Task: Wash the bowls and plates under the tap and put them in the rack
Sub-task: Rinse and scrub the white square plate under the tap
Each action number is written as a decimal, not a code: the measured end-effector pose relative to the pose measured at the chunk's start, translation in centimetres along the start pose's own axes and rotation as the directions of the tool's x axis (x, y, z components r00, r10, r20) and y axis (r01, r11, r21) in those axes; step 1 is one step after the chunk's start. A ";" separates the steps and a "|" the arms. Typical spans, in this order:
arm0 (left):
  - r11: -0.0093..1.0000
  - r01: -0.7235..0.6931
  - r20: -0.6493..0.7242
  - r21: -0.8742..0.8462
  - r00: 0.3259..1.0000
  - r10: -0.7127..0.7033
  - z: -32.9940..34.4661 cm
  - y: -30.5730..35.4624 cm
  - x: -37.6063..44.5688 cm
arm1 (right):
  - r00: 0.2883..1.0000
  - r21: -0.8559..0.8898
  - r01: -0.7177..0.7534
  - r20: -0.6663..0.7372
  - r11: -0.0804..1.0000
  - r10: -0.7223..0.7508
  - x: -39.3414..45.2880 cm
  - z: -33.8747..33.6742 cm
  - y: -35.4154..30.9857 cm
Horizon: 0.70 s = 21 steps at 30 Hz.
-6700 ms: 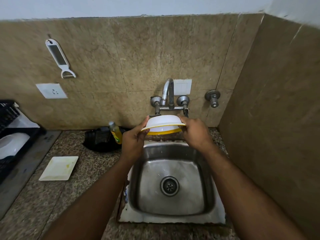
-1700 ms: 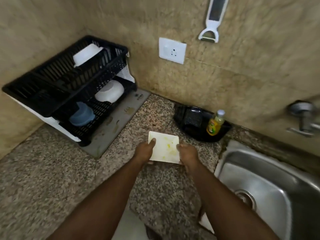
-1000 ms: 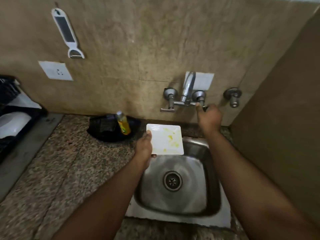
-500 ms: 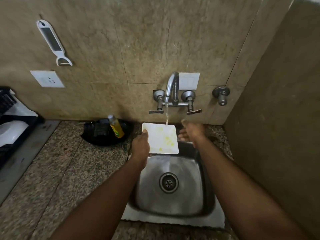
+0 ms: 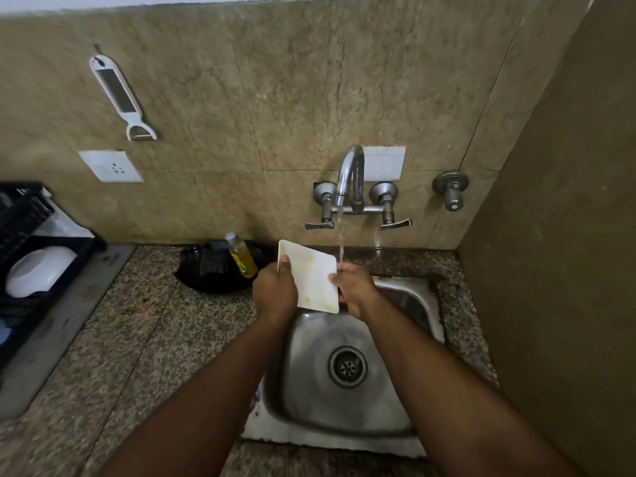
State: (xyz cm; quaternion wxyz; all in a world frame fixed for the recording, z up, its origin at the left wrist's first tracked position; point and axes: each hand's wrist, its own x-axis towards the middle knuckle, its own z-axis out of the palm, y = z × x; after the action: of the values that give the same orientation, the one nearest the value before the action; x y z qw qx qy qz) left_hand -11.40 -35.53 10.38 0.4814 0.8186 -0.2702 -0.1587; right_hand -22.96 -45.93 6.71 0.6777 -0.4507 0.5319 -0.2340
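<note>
A square white plate [image 5: 315,278] with faint yellow smears is tilted above the back of the steel sink [image 5: 344,366]. My left hand [image 5: 275,292] grips its left edge, thumb on the face. My right hand [image 5: 354,287] holds the right edge, fingers behind the plate. The tap [image 5: 351,180] runs; its thin stream falls at the plate's upper right corner onto my right hand. The black dish rack [image 5: 24,256] at the far left holds a white bowl [image 5: 38,270].
A yellow soap bottle [image 5: 242,254] leans in a black holder [image 5: 213,270] left of the sink. A peeler [image 5: 120,94] and a socket [image 5: 110,165] are on the tiled wall. A brown side wall stands close on the right. Speckled granite counter lies between rack and sink.
My right hand has come from beside the plate to grip its right edge. The plate has tipped up more steeply and its yellow smears look fainter. Water keeps running.
</note>
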 end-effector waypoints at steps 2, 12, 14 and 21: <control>0.999 -0.005 0.002 0.032 1.000 0.005 -0.2 -0.2 0.2 | 0.999 0.057 -0.001 -0.049 0.998 0.004 0.1 0.3 0.3; 0.995 0.000 -0.014 0.101 1.000 0.002 -0.4 -0.5 0.2 | 0.996 -0.080 0.044 -0.076 0.996 -0.050 0.7 0.3 0.2; 0.992 -0.039 0.041 0.117 0.999 0.034 -0.3 -0.5 0.4 | 0.978 -0.133 0.084 -0.178 0.988 -0.107 0.5 0.3 0.0; 0.994 0.039 -0.019 0.106 0.999 -0.037 0.2 0.3 0.6 | 0.982 -0.125 0.109 -0.143 0.986 -0.126 0.0 0.2 -1.0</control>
State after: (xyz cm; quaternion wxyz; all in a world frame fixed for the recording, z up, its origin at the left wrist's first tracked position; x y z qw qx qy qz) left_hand -11.14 -36.14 10.57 0.4363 0.8493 -0.2586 -0.1463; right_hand -22.60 -46.29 7.57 0.5930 -0.5011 0.5668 -0.2756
